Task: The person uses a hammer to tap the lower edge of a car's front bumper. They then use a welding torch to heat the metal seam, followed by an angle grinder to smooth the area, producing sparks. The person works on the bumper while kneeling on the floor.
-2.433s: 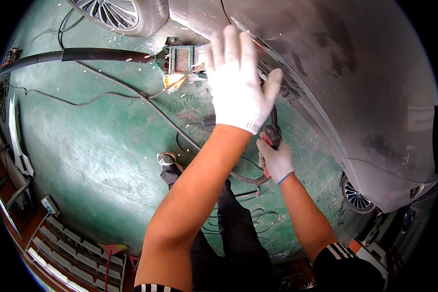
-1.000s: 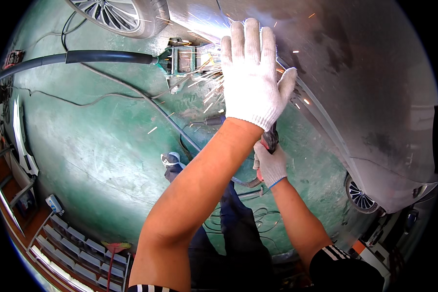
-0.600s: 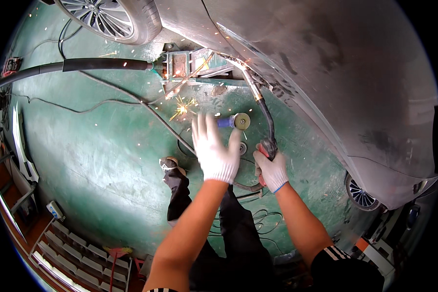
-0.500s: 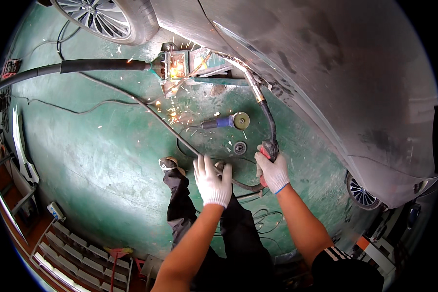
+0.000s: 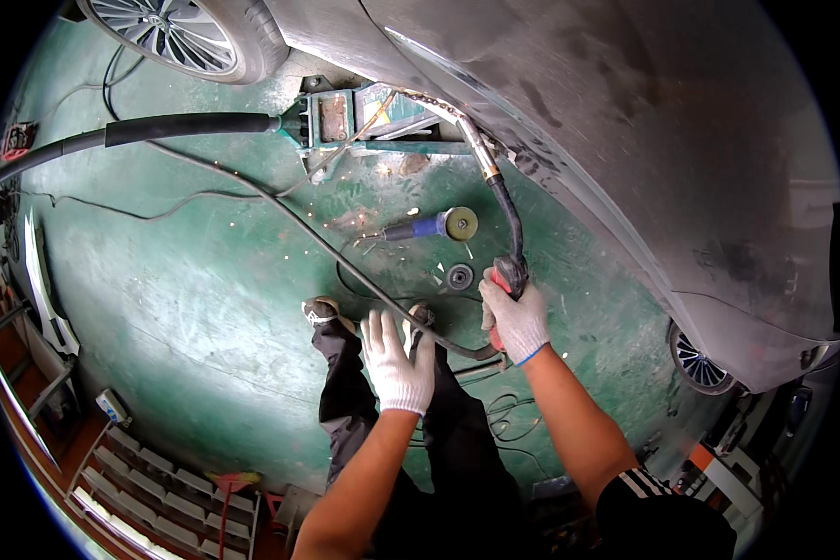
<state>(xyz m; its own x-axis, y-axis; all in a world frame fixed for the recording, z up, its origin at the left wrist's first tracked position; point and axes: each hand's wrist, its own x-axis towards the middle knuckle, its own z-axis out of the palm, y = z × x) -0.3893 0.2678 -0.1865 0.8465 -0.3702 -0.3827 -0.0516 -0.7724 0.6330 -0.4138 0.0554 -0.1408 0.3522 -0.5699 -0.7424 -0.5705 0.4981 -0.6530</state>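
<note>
Location: vehicle repair workshop. A grey car [image 5: 681,177] stands at 2 o'clock, a trolley jack [image 5: 334,119] at 11, an angle grinder [image 5: 429,227] at 12 and a welding torch [image 5: 505,207] at 1. The floor [image 5: 205,317] is green.

No words, numbers or signs can be read; any print on the far green jack [image 5: 333,119] is too small to be deciphered.

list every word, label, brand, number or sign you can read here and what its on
No text can be read clearly.
Jack: what looks like a label on its top, too small to read.
Grinder: any print on its body or disc is too small to read.
Wheel: hub emblem too small to make out.
Torch: no readable marking.
</note>
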